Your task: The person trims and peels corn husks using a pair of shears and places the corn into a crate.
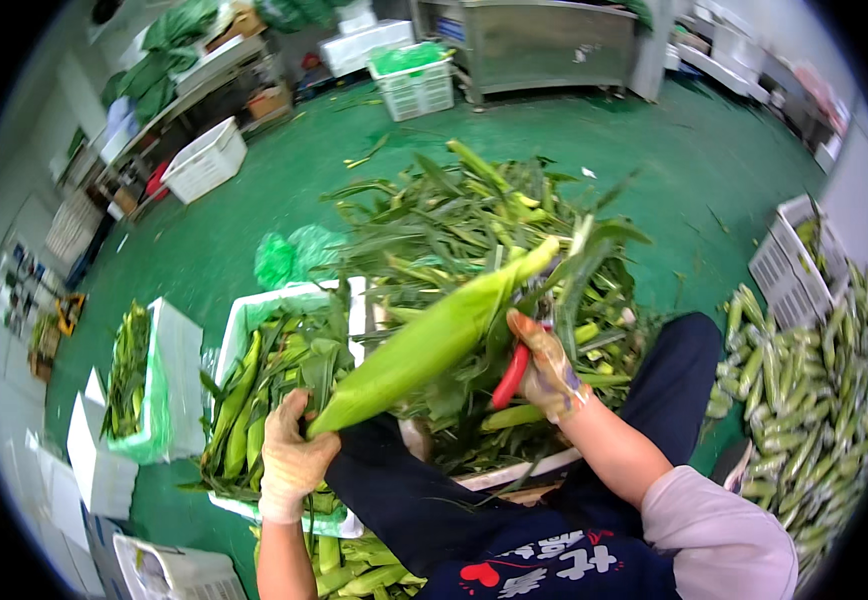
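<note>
My left hand (295, 450), in a pale thin glove, pinches the tip of an ear of corn in its green husk (419, 345). The ear slants up to the right, its stalk end near my right hand (546, 367). That gloved, stained hand is closed around a red-handled cutting tool (512, 377); its jaws are partly hidden by leaves at the stalk end. Below and beyond lies a heap of cut husk leaves and stalks (434, 217). To the left, a foam box lined with green plastic (235, 330) holds unpeeled corn ears (239, 435).
Wrapped corn ears (801, 397) are piled on the right by a white crate (790, 262). Another foam box (178, 375) with corn stands at left. More ears (366, 577) lie below my legs. White crates (208, 161) and a steel cabinet (550, 49) stand farther back on the green floor.
</note>
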A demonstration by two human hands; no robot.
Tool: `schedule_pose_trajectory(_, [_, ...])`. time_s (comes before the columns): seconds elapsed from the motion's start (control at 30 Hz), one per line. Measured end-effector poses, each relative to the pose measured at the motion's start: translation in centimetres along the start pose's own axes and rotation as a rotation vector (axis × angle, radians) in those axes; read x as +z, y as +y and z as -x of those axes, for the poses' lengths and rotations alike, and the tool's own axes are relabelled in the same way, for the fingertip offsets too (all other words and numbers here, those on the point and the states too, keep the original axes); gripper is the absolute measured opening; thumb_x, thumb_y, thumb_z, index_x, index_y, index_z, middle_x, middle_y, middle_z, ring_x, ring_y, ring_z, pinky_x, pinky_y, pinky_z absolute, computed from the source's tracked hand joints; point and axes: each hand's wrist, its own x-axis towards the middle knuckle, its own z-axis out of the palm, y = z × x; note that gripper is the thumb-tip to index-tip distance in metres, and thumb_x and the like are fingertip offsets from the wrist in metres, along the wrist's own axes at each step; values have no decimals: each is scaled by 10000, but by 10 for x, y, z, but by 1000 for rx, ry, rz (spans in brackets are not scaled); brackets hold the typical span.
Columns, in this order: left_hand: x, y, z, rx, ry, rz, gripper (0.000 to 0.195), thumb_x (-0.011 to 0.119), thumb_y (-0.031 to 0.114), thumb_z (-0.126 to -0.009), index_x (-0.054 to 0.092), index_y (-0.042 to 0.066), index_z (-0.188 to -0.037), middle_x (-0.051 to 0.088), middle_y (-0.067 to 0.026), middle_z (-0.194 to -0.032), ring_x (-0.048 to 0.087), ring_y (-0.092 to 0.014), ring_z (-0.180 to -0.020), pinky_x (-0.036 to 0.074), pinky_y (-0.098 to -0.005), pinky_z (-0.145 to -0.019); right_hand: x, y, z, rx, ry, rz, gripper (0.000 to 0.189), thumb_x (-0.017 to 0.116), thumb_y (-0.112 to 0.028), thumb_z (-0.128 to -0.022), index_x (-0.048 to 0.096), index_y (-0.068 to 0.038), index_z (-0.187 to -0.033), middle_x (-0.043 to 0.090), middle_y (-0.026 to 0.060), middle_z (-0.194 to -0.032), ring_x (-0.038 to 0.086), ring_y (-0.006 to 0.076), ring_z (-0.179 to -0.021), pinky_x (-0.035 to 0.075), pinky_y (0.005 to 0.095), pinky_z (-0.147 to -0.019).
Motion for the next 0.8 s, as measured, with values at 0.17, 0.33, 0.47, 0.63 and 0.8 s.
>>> schedule_pose_trajectory(0.17, [54, 76, -93, 247, -301, -368, 705, 788, 180, -632, 501, -31, -1240, 604, -174, -1106, 592, -312, -1006, 479, -363, -897, -36, -65, 0, -324, 216, -135, 221, 695, -71, -811, 600, -39, -1008, 653, 70, -932, 647, 185, -801, 562, 335, -699])
schedule_pose_trajectory(0.33, [112, 119, -129, 488, 300, -658, 557, 770, 98, -702, 514, 43, -1193, 554, -186, -1181, 518, -363, -1117, 423, -413, -973, -66, -106, 40, -546, 412, -241, 225, 620, -153, -871, 577, -33, -1056, 643, 87, -990, 652, 227, -865, 573, 368, -714])
schedule_pose_trajectory(0.47, [174, 130, -62, -121, -203, 113, 477, 735, 192, -798, 520, 27, -1191, 545, -149, -1216, 555, -276, -1071, 432, -391, -961, -89, -107, 52, -602, 503, -263, 252, 657, -137, -833, 569, -32, -1045, 608, 64, -979, 624, 204, -876, 561, 374, -727])
schedule_pose_trajectory(0.63, [290, 101, -98, -806, -372, 1475, 703, 748, 469, -760, 480, -5, -1205, 570, -166, -1146, 549, -277, -1036, 410, -419, -994, -89, -72, 25, -550, 527, 112, 397, 715, -157, -821, 524, -40, -1149, 616, 55, -1042, 594, 172, -844, 499, 288, -762])
schedule_pose_trajectory(0.8, [256, 58, -152, -667, -76, 1424, 390, 711, 345, -790, 545, 36, -961, 621, -103, -801, 580, -251, -738, 487, -406, -779, -70, -63, 35, -268, 99, 822, 349, 718, -130, -818, 552, -3, -1097, 626, 59, -1060, 583, 139, -940, 476, 283, -839])
